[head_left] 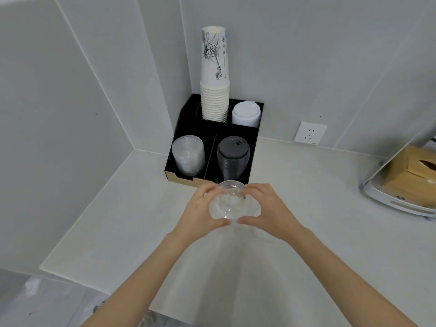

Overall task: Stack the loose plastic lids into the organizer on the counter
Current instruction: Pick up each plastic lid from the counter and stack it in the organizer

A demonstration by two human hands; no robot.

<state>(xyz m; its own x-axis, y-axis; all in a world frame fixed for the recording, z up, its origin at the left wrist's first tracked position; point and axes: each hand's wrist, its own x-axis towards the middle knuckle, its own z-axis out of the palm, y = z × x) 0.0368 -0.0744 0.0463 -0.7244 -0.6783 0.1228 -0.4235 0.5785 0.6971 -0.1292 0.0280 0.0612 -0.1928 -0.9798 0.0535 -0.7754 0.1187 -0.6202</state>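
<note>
Clear plastic lids (232,204), a small nested bunch of domed ones, sit between both hands above the pale counter (318,185), just in front of the organizer. From where I stand the left hand (203,211) cups the bunch from its side, fingers curled over the far edge and thumb pressed at the near rim; the right hand (266,208) mirrors it on the other side, so both are closed on the lids.

Beyond them the black organizer (253,147) is tucked into the corner where the two grey walls meet. Its front left compartment holds a stack of clear lids (188,154), the front right a stack of black lids (233,159). Behind, a tall column of white paper cups (215,90) with a dark drawing rises from one compartment, and white lids (246,114) fill the back right one.

A white wall socket (310,136) is low on the wall to the right, and a brown tissue box (415,171) lies in a tilted white tray (396,204) at the far right.
</note>
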